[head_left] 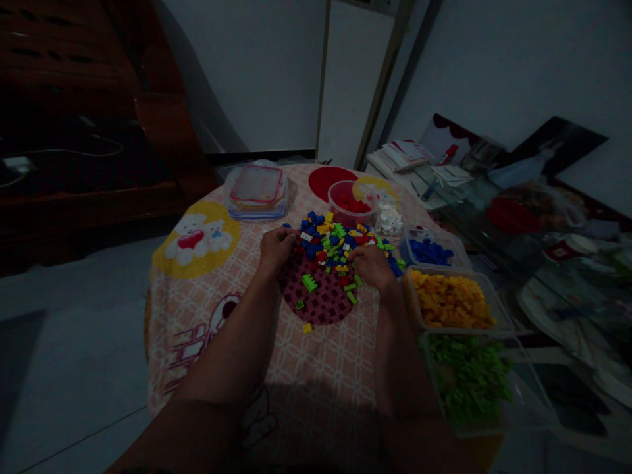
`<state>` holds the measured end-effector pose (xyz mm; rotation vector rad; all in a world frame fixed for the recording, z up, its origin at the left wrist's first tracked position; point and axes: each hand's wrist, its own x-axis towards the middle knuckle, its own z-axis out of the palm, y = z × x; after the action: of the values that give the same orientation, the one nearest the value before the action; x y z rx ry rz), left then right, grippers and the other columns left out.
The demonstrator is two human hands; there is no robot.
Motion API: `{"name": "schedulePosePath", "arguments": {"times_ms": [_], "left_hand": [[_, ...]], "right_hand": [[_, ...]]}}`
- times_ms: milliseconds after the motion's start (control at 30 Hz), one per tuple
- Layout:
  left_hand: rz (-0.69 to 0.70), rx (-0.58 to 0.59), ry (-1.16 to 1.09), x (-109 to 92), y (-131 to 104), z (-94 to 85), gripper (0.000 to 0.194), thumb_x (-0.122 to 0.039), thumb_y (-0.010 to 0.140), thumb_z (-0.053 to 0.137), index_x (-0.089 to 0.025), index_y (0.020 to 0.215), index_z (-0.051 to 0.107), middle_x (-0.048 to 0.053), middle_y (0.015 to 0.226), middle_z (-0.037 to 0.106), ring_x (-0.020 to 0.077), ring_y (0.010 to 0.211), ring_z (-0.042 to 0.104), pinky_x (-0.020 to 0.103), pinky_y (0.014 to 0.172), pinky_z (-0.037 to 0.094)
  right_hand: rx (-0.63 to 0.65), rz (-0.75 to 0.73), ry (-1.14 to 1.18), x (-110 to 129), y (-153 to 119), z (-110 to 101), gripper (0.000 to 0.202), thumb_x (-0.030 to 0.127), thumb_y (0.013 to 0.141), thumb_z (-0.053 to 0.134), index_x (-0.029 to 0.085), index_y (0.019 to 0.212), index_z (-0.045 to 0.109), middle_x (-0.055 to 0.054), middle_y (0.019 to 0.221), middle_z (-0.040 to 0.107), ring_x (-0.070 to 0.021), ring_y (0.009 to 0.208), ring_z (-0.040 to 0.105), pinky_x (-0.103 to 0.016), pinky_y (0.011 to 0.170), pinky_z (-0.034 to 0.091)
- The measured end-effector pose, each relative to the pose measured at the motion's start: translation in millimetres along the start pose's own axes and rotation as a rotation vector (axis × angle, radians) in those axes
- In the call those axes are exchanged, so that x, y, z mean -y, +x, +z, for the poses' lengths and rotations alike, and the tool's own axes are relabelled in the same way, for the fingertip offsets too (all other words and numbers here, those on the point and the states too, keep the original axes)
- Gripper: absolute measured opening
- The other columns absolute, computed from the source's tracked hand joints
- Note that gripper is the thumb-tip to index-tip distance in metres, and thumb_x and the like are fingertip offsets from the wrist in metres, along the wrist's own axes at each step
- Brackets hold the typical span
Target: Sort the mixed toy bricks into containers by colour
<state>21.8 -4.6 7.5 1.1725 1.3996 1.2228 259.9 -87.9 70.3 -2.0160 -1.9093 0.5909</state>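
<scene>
A mixed pile of toy building bricks [332,242] in blue, green, yellow, red and white lies on the patterned tablecloth [316,362]. My left hand [277,250] is at the pile's left edge, its fingertips pinched together beside a white brick [306,237]. What they hold, if anything, is too small and dark to make out. At the right front of the pile, my right hand [372,265] has its fingers curled and closed among the bricks; their tips are partly hidden. Loose green bricks [309,283] and a yellow brick [308,328] lie nearer to me.
Sorted bricks surround the pile: a round tub of red ones [349,214], white ones [389,218], then boxes of blue [428,253], yellow [451,300] and green bricks [469,378] down the right. Stacked lidded containers [257,191] stand back left. A cluttered glass table [498,214] adjoins on the right.
</scene>
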Motion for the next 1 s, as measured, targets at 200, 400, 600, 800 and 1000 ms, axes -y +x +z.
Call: {"name": "schedulePosePath", "arguments": {"times_ms": [200, 400, 600, 800, 1000], "left_hand": [[-0.013, 0.017, 0.0, -2.1, 0.4, -0.3, 0.019, -0.027, 0.073, 0.065, -0.017, 0.083, 0.078, 0.002, 0.068, 0.071, 0.0142, 0.056, 0.061, 0.023, 0.054, 0.046], [-0.017, 0.019, 0.008, -4.1, -1.3, -0.6, 0.02, -0.028, 0.074, 0.064, -0.016, 0.084, 0.077, 0.002, 0.069, 0.071, 0.014, 0.057, 0.061, 0.023, 0.055, 0.045], [-0.003, 0.003, 0.033, -5.5, -2.8, -0.2, 0.021, -0.032, 0.074, 0.068, -0.016, 0.084, 0.078, 0.001, 0.068, 0.07, 0.0136, 0.057, 0.06, 0.022, 0.055, 0.045], [0.002, 0.01, 0.005, -4.4, -1.7, -0.1, 0.02, -0.029, 0.076, 0.066, -0.016, 0.084, 0.078, 0.001, 0.067, 0.07, 0.0133, 0.055, 0.06, 0.022, 0.054, 0.044], [-0.002, 0.012, 0.016, 0.3, 2.1, -0.4, 0.022, -0.03, 0.075, 0.067, -0.016, 0.086, 0.079, 0.001, 0.067, 0.071, 0.0135, 0.055, 0.06, 0.022, 0.054, 0.044]], "right_hand": [[0.031, -0.104, -0.108, 7.0, 0.9, 11.0, 0.036, 0.01, 0.091, 0.06, 0.024, 0.11, 0.087, -0.004, 0.115, 0.084, -0.0212, 0.111, 0.076, -0.027, 0.098, 0.052], [0.041, -0.089, -0.233, 20.5, -3.3, 15.2, 0.033, 0.018, 0.098, 0.063, 0.024, 0.125, 0.082, -0.007, 0.128, 0.08, -0.025, 0.126, 0.071, -0.03, 0.105, 0.049], [0.057, -0.037, -0.287, 28.8, -3.6, 18.1, 0.027, 0.024, 0.102, 0.058, 0.022, 0.113, 0.083, -0.011, 0.121, 0.081, -0.0248, 0.121, 0.072, -0.029, 0.096, 0.049], [-0.074, -0.052, -0.092, 23.8, 0.0, 17.3, 0.027, 0.021, 0.098, 0.055, 0.018, 0.092, 0.081, -0.012, 0.103, 0.082, -0.0221, 0.103, 0.075, -0.028, 0.089, 0.049], [-0.413, 0.188, 0.7, -4.5, 12.6, 11.4, 0.013, 0.029, 0.083, 0.062, 0.019, 0.082, 0.071, 0.001, 0.067, 0.07, -0.0154, 0.056, 0.067, -0.023, 0.053, 0.051]]}}
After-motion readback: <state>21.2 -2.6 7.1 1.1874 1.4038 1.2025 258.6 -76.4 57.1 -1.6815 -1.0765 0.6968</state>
